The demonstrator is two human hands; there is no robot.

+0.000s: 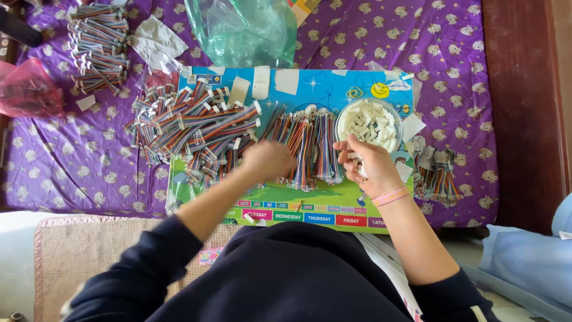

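Home, prob. bedroom: purple patterned bedsheet, kids' board as worktop.

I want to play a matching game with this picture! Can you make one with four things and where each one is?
Things:
1. white connector pieces
2. green plastic bag
3. pink wristband
4. red plastic bag

Places:
A. far left on the purple cloth
B. on the right hand wrist
C. in the clear bowl
D. top middle, behind the colourful board

Pairs: 1-C, 2-D, 3-B, 4-A
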